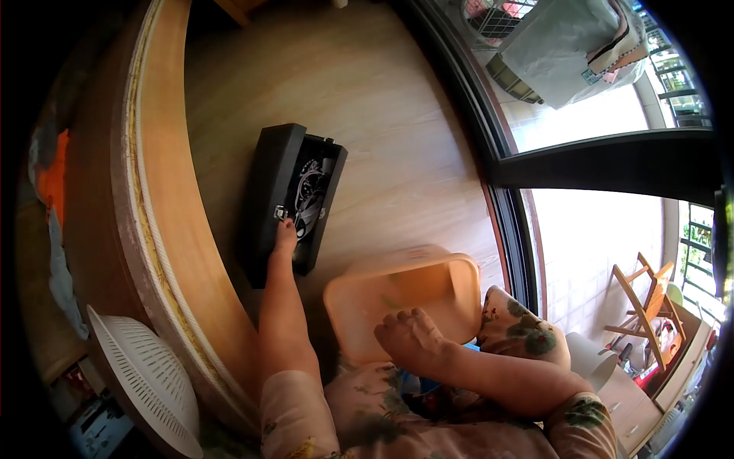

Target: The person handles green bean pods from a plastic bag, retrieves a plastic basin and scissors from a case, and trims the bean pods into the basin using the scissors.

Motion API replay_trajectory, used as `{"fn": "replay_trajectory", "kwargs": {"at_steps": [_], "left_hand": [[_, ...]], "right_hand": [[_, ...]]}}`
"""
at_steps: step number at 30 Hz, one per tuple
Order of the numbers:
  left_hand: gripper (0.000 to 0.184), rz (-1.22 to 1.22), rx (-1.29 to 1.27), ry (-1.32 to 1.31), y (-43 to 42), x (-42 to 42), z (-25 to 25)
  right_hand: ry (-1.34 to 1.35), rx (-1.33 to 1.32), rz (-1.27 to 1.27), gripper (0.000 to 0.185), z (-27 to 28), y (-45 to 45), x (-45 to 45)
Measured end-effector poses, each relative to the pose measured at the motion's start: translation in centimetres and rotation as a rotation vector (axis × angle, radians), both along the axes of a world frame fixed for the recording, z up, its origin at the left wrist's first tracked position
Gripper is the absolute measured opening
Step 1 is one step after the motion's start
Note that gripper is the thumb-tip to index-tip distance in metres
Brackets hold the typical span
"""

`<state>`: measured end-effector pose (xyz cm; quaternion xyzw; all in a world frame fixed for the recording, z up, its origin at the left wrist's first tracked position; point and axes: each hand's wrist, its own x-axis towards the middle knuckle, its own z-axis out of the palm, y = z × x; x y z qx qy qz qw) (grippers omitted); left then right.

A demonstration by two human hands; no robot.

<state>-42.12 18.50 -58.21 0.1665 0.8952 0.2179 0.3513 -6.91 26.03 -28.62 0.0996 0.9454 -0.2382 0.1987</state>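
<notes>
A long black case (269,180) stands open on the floor ahead of me. Inside lie dark and silvery items with thin looped cables (312,187), too jumbled to name. My left hand (285,236) reaches down to the case, its fingers closed at the edge beside a metal clasp (280,213). A second metal catch sits on the opposite edge. My right hand (413,336) is loosely curled in front of an orange plastic basin (359,294); nothing shows in its fingers. The basin is tilted, its opening toward me, close to my knee.
A wooden panel (164,153) with a rope-like trim curves along the left, with a white slotted basket (145,375) beside it. At right runs a dark sliding-door frame (516,252). Beyond it are a wooden stool (650,302) and a large plastic bag (562,57).
</notes>
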Motion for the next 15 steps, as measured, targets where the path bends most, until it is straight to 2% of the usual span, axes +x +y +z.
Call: {"fn": "replay_trajectory", "kwargs": {"at_steps": [1, 2, 5, 6, 7, 9, 11, 13, 15], "left_hand": [[0.025, 0.052, -0.033, 0.077, -0.1, 0.5, -0.2], [0.020, 0.093, 0.077, 0.173, -0.6, 1.1, -0.3], [0.019, 0.098, 0.157, 0.176, 0.1, 1.6, 3.2], [0.019, 0.016, 0.177, 0.143, -0.2, 0.5, 2.6], [0.016, 0.080, 0.340, 0.085, 0.5, 0.9, 4.5], [0.016, 0.119, 0.196, -0.418, 1.7, 1.6, 11.3], [0.017, 0.247, 0.340, -0.779, 2.2, 3.7, 15.2], [0.017, 0.245, 0.455, -1.042, 2.6, 6.0, 18.6], [0.016, 0.222, 0.535, -1.131, 2.7, 8.6, 20.6]], "right_hand": [[-0.010, -0.004, 0.011, 0.018, 0.0, 0.0, -0.1], [0.007, 0.003, 0.001, 0.018, -0.1, -0.2, 0.0], [0.038, -0.007, -0.022, 0.017, -0.3, -0.5, 0.1], [0.033, -0.033, -0.026, 0.017, -0.1, -0.3, 0.1], [0.030, -0.059, -0.029, 0.018, 0.1, -0.2, 0.1], [0.019, -0.016, -0.003, 0.020, 0.2, -0.2, 0.1], [-0.006, -0.015, 0.019, 0.024, 0.6, -0.1, -0.2], [-0.051, -0.056, 0.036, 0.030, 1.0, 0.4, -0.6], [-0.041, -0.062, 0.039, 0.037, 1.0, 0.4, -0.6]]}}
